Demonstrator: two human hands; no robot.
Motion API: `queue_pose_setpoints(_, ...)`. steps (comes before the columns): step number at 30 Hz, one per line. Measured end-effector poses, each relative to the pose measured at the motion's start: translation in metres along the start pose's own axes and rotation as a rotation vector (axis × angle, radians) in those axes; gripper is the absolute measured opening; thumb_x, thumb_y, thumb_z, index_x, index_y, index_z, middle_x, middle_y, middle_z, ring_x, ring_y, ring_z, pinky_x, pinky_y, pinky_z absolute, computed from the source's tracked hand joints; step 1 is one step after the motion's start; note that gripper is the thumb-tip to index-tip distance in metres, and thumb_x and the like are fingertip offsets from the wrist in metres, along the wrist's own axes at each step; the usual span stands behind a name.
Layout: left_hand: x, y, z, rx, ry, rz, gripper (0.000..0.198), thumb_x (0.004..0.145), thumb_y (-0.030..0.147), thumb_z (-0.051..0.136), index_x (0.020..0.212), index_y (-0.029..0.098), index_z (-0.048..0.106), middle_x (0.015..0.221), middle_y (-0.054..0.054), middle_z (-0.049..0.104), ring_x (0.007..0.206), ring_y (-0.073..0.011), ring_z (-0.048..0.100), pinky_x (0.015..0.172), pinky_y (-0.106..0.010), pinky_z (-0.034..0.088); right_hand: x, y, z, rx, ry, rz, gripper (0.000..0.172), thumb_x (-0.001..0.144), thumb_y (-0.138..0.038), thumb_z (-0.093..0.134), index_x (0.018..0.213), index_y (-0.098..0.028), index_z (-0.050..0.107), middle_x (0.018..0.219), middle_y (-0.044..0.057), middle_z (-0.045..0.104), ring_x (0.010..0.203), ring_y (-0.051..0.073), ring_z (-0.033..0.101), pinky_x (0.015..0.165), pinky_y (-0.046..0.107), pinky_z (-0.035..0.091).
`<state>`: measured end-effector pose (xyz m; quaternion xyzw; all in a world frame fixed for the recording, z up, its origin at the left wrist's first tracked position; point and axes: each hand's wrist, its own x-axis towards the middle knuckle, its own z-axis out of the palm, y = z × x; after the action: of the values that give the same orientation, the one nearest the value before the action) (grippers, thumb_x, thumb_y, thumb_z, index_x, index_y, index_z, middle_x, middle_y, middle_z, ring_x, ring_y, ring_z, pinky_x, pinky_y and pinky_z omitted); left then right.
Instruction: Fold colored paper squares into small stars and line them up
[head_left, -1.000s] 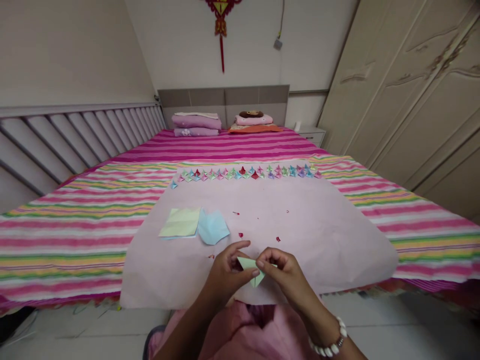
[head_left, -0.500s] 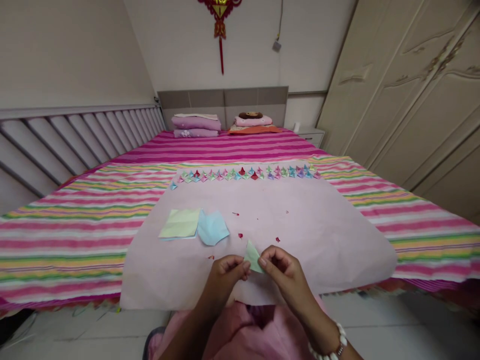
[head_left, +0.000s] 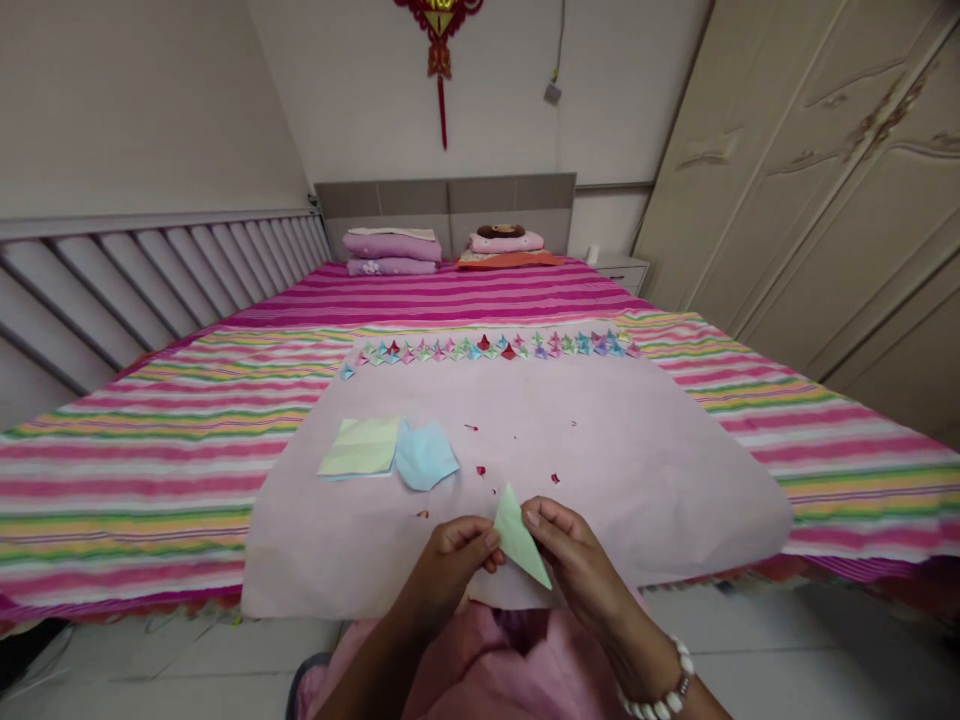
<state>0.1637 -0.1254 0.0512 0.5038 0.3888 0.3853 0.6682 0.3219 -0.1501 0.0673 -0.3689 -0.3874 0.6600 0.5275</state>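
A light green piece of paper [head_left: 519, 540], folded into a triangle, is held up in front of me over the near part of a pale sheet [head_left: 637, 480]. My left hand [head_left: 461, 555] pinches its left edge between thumb and fingers. On the other side my right hand [head_left: 566, 545] grips the upper right edge, its fingers partly behind the paper. One point of the triangle faces up and away, another down to the right. To the left lie a stack of pale green paper squares [head_left: 361, 447] and a creased light blue paper [head_left: 426, 457].
Along the sheet's far edge stand rows of small folded paper pieces [head_left: 484, 345] in several colours. Small red scraps [head_left: 555, 478] dot the sheet. Beneath it is a striped bed cover [head_left: 135, 450]; folded bedding [head_left: 394, 248] sits by the headboard [head_left: 405, 200].
The green paper has turned and now shows a larger triangle, its lower point reaching down to the right. My left hand has shifted slightly lower, and my right-hand grip has changed.
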Motion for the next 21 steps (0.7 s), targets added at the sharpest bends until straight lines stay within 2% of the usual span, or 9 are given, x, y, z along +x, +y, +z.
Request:
queue_pose_setpoints(10, -0.0015, 0.0023, 0.0013, -0.008, -0.010, 0.009, 0.024, 0.073, 0.038, 0.066, 0.065, 0.015, 0.066, 0.059, 0.000, 0.061, 0.057, -0.0110, 0.048, 0.059, -0.023, 0.038, 0.0000, 0.0005, -0.0035, -0.033, 0.017, -0.024, 0.028, 0.079, -0.043, 0.063, 0.069, -0.017, 0.059, 0.060, -0.001, 0.053, 0.058, 0.012, 0.047, 0.059, 0.025, 0.039)
queue_pose_setpoints(17, -0.0006, -0.0015, -0.0007, -0.006, -0.014, 0.014, 0.023, 0.074, 0.037, 0.066, 0.068, 0.015, 0.067, 0.060, 0.000, 0.062, 0.058, -0.0111, 0.050, 0.059, -0.023, 0.039, -0.0014, -0.0007, -0.0019, 0.014, -0.009, 0.009, 0.025, 0.079, -0.040, 0.064, 0.069, -0.018, 0.059, 0.060, -0.001, 0.057, 0.058, 0.013, 0.051, 0.058, 0.024, 0.039)
queue_pose_setpoints(21, -0.0006, 0.0012, 0.0009, 0.005, 0.028, 0.007, 0.023, 0.072, 0.037, 0.067, 0.067, 0.014, 0.067, 0.060, 0.000, 0.062, 0.057, -0.0109, 0.050, 0.059, -0.023, 0.039, -0.0012, -0.0030, -0.0037, -0.070, -0.028, -0.031, 0.020, 0.077, -0.038, 0.066, 0.076, -0.019, 0.062, 0.061, -0.001, 0.059, 0.059, 0.014, 0.053, 0.061, 0.025, 0.040)
